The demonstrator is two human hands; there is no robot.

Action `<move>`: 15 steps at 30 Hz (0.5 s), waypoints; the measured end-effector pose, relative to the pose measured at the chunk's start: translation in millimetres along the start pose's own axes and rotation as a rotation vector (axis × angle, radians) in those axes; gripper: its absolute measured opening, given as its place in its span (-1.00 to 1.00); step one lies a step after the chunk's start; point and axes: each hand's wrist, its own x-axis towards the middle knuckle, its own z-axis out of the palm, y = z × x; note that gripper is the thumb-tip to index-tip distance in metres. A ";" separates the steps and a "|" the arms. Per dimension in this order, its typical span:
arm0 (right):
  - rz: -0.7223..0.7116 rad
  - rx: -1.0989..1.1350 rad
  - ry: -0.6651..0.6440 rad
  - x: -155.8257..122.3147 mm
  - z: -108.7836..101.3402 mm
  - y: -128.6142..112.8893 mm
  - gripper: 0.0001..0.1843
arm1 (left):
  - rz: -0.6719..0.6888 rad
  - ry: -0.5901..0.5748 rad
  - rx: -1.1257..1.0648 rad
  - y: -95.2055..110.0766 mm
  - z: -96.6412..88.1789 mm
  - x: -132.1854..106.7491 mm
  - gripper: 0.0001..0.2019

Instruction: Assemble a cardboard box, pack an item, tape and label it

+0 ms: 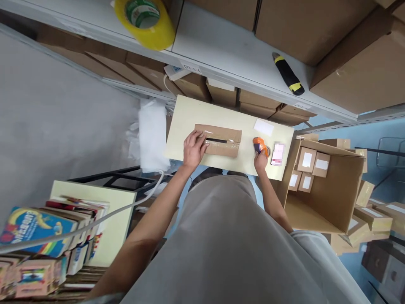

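On the cream table lies a small cardboard box with a dark narrow gap between its top flaps. Shiny clear tape shows at its right end. My left hand grips the box at its left end, fingers bent over the flaps. Further right, my right hand is closed round an orange tape dispenser, held low by the table's front edge. Just beyond the dispenser lies a white paper slip. A phone-like item with a pink and white face is to its right.
A large open carton with several labelled small boxes stands right of the table. On the shelf above sit a yellow tape roll and a utility knife. White wrap is at left, beyond books and a grey cable.
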 end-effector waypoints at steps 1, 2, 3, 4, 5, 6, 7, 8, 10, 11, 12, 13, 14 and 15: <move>-0.007 0.011 -0.039 -1.1 -8.5 -5.0 -0.42 | -0.002 -0.003 0.011 1.9 -0.4 -0.6 -0.54; -0.023 0.016 -0.074 -2.8 -17.6 -11.6 -0.41 | -0.005 -0.007 0.018 3.6 -0.8 -1.0 -0.53; -0.055 0.030 -0.101 -4.8 -26.7 -20.0 -0.41 | -0.009 -0.011 0.019 5.1 -1.3 -1.1 -0.53; -0.099 0.063 -0.125 -7.1 -35.7 -30.4 -0.42 | -0.014 -0.015 0.016 6.4 -1.8 -0.9 -0.52; -0.143 0.114 -0.150 -9.2 -44.1 -42.9 -0.43 | -0.016 -0.018 0.007 7.5 -2.2 -0.6 -0.52; -0.188 0.189 -0.178 -11.2 -51.9 -57.4 -0.43 | -0.016 -0.019 -0.006 8.5 -2.4 0.0 -0.52; -0.221 0.275 -0.208 -12.8 -58.9 -73.6 -0.42 | -0.015 -0.017 -0.023 9.4 -2.5 0.6 -0.51; -0.244 0.351 -0.244 -13.9 -65.0 -91.0 -0.38 | -0.015 -0.013 -0.040 10.1 -2.3 1.2 -0.51; -0.301 0.417 -0.348 -14.5 -74.9 -127.2 -0.29 | -0.017 -0.004 -0.072 10.9 -1.2 2.1 -0.51; -0.344 0.414 -0.418 -14.0 -78.4 -144.8 -0.25 | -0.020 0.001 -0.084 10.9 -0.4 2.3 -0.51; -0.394 0.398 -0.494 -13.1 -81.0 -161.3 -0.21 | -0.022 0.006 -0.094 10.7 0.6 2.3 -0.51; -0.448 0.373 -0.572 -11.7 -82.5 -176.1 -0.18 | -0.022 0.009 -0.102 10.2 1.6 2.1 -0.51; -0.498 0.344 -0.646 -10.1 -82.9 -188.9 -0.16 | -0.021 0.010 -0.111 9.6 2.5 1.8 -0.52; -0.541 0.310 -0.711 -8.1 -82.4 -199.6 -0.15 | -0.021 0.009 -0.119 9.0 3.2 1.5 -0.53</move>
